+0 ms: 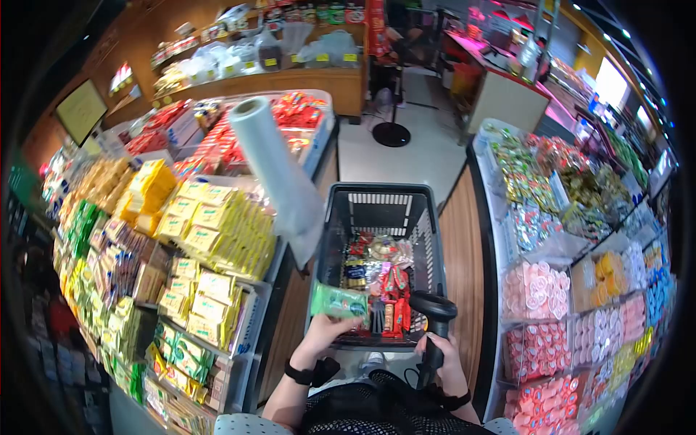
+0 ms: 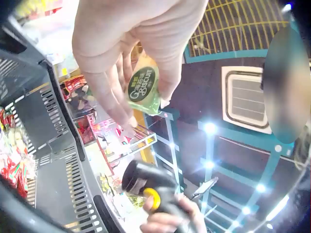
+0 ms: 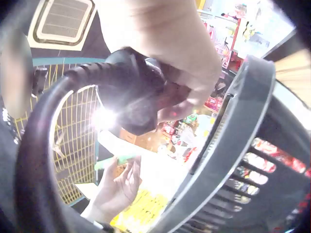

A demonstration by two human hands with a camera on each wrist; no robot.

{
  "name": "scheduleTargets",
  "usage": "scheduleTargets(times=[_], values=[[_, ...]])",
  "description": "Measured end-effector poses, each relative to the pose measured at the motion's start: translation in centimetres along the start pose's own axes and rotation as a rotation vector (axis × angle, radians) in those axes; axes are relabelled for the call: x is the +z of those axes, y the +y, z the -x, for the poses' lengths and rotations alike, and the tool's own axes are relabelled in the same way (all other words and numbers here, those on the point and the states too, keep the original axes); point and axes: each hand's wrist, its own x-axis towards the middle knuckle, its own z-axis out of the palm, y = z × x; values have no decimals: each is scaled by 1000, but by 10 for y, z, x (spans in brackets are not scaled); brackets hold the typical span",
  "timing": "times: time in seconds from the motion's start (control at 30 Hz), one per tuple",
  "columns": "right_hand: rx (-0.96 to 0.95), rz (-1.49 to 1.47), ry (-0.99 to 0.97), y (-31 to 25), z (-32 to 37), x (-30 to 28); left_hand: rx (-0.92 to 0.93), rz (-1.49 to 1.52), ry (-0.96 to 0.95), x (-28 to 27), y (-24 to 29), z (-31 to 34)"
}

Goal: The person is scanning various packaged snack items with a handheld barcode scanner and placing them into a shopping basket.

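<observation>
My left hand (image 1: 325,336) pinches a green biscuit packet (image 1: 339,301) over the near left part of a dark shopping basket (image 1: 380,187). "Biscuit" is printed on an oval label on the packet (image 2: 142,85) in the left wrist view. In my right hand (image 1: 445,351) is a black barcode scanner (image 1: 433,307), gripped by its handle at the basket's near right corner. A yellow trigger (image 2: 153,198) shows on it in the left wrist view. Several red, dark and clear snack packs (image 1: 391,290) lie inside the basket.
Stacked yellow biscuit packs (image 1: 210,225) fill a sloped display at left. A roll of clear plastic bags (image 1: 264,156) stands over that display's edge. Candy bins (image 1: 536,290) line the right. Beyond the basket, a round black stand base (image 1: 391,134) rests on the floor.
</observation>
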Motion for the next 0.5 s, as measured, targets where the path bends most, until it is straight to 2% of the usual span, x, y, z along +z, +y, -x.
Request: scheduleTargets(times=[0.03, 0.1, 0.17, 0.27, 0.4, 0.5], values=[[11, 14, -25, 0, 3, 9, 74, 99, 35, 2, 11, 18], [47, -41, -329, -1, 9, 26, 73, 128, 47, -13, 14, 36], [114, -31, -396, -6, 16, 54, 247, -253, 32, -34, 14, 45], [198, 95, -529, -6, 19, 82, 340, -274, 164, -47, 20, 60], [254, 211, -586, 10, 24, 96, 441, -448, 243, -65, 23, 88], [271, 187, -418, 31, 32, 95, 481, -535, 333, -80, 25, 111]])
